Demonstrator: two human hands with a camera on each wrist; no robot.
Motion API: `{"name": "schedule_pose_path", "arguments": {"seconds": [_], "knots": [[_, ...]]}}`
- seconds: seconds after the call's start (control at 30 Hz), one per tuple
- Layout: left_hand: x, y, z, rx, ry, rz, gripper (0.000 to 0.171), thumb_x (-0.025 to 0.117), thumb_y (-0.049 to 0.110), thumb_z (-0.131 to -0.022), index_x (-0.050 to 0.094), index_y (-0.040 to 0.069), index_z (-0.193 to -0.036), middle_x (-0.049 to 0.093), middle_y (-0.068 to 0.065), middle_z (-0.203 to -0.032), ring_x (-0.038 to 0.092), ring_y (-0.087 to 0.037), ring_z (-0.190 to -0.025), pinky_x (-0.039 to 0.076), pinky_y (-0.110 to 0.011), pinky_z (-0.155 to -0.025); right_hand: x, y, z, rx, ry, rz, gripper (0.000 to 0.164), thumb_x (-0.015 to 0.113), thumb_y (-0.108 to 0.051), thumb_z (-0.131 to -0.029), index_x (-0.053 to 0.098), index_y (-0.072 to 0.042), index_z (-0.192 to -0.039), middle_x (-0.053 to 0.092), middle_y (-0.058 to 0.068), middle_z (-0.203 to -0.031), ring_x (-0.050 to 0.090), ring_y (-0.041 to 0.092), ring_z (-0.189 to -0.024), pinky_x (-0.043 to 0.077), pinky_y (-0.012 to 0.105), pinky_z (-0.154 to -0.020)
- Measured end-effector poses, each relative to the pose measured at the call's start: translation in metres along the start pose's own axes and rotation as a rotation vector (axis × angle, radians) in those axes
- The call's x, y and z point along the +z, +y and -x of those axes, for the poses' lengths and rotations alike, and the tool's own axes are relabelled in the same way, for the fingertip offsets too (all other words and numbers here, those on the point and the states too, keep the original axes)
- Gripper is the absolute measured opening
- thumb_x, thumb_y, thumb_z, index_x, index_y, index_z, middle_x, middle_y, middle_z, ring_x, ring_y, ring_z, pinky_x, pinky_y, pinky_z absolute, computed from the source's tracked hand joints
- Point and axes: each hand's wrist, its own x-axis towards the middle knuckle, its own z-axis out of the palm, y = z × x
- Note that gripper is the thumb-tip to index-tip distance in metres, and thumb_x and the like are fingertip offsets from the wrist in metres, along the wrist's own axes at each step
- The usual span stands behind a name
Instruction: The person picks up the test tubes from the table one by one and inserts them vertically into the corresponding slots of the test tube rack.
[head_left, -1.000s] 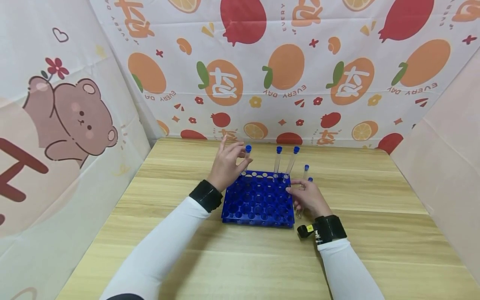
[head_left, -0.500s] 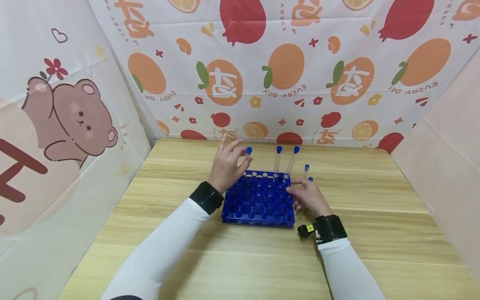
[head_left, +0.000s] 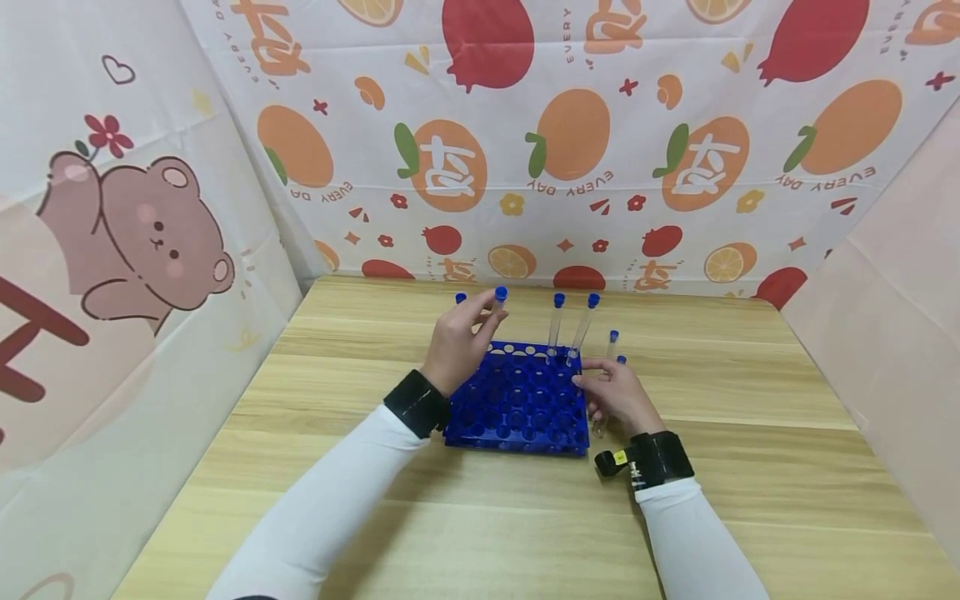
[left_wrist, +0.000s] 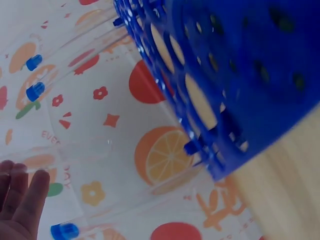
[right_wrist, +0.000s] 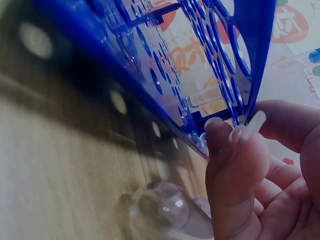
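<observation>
My left hand (head_left: 457,342) pinches a clear test tube with a blue cap (head_left: 501,293) over the back left of the blue test tube rack (head_left: 517,408). In the left wrist view that tube's rounded end (left_wrist: 102,147) is apart from the rack. Another capped tube (left_wrist: 65,231) stands in the rack's back left corner, its cap (head_left: 461,297) showing behind my left hand. Two more capped tubes (head_left: 555,325) lean in the back right holes. My right hand (head_left: 618,396) grips the rack's right edge between thumb and fingers (right_wrist: 240,175).
Beside the rack on the right, more blue-capped tubes (head_left: 612,337) lie on the wooden table (head_left: 750,417), partly behind my right hand. A rounded glass end (right_wrist: 160,207) shows below it in the right wrist view. A fruit-print cloth (head_left: 570,192) hangs behind the table.
My left hand has turned and its raised fingers have come down. The held tube's cap has risen slightly, and another tube's cap now shows to the left. My right hand stays on the rack.
</observation>
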Motion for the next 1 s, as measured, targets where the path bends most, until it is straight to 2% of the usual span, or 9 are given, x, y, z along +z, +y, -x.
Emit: {"name": "schedule_pose_path", "arguments": {"seconds": [0.13,0.27,0.4,0.57,0.73,0.83,1.0], "knots": [[0.003,-0.003,0.003,-0.057,-0.022,0.043,0.021,0.065,0.009,-0.094,0.062,0.003,-0.115,0.072,-0.011,-0.101,0.071,-0.020,-0.093,0.058,-0.027,-0.076,0.000,0.000,0.000,-0.003,-0.001,0.003,0.046,0.069,-0.028,-0.093,0.055,-0.014,-0.134,0.058,-0.001,-0.069,0.053,0.013,-0.049,0.049,0.025,-0.045],[0.004,-0.005,0.003,-0.120,-0.073,0.080,0.023,0.060,0.008,-0.097,0.060,0.003,-0.120,0.071,-0.011,-0.105,0.070,-0.021,-0.099,0.058,-0.028,-0.077,0.000,-0.002,0.000,0.001,0.002,-0.001,0.045,0.069,-0.027,-0.093,0.055,-0.014,-0.133,0.058,0.000,-0.069,0.053,0.013,-0.049,0.049,0.025,-0.045],[0.003,-0.008,0.002,-0.209,-0.162,0.091,0.023,0.056,0.007,-0.100,0.057,0.003,-0.122,0.070,-0.012,-0.109,0.069,-0.023,-0.105,0.057,-0.032,-0.082,0.000,-0.003,0.001,0.009,0.002,-0.009,0.045,0.069,-0.026,-0.092,0.055,-0.013,-0.133,0.058,0.000,-0.069,0.052,0.013,-0.049,0.049,0.025,-0.045],[0.000,-0.012,-0.002,-0.323,-0.269,0.087,0.018,0.053,0.007,-0.101,0.057,0.003,-0.118,0.070,-0.013,-0.112,0.068,-0.022,-0.107,0.056,-0.034,-0.086,0.001,-0.003,0.001,0.012,0.001,-0.012,0.045,0.069,-0.025,-0.092,0.054,-0.013,-0.134,0.057,-0.001,-0.067,0.052,0.013,-0.048,0.048,0.024,-0.044],[-0.003,-0.013,-0.005,-0.410,-0.379,0.063,0.015,0.052,0.010,-0.102,0.057,0.005,-0.115,0.068,-0.011,-0.112,0.067,-0.021,-0.108,0.056,-0.035,-0.089,0.001,-0.003,0.001,0.012,0.002,-0.009,0.045,0.069,-0.026,-0.092,0.055,-0.013,-0.133,0.057,-0.001,-0.067,0.052,0.013,-0.049,0.048,0.025,-0.044],[-0.003,-0.014,-0.005,-0.441,-0.428,0.061,0.015,0.052,0.011,-0.102,0.056,0.006,-0.116,0.068,-0.010,-0.111,0.067,-0.021,-0.109,0.055,-0.037,-0.091,0.001,-0.003,0.001,0.013,0.004,-0.008,0.045,0.069,-0.026,-0.092,0.055,-0.013,-0.133,0.057,0.000,-0.068,0.053,0.013,-0.049,0.049,0.025,-0.045],[-0.004,-0.018,-0.005,-0.454,-0.457,0.072,0.012,0.053,0.009,-0.102,0.056,0.005,-0.113,0.067,-0.010,-0.111,0.067,-0.022,-0.107,0.055,-0.037,-0.091,0.001,-0.003,0.001,0.016,0.002,-0.012,0.046,0.070,-0.026,-0.092,0.054,-0.013,-0.133,0.057,0.000,-0.068,0.052,0.013,-0.048,0.048,0.025,-0.044]]}}
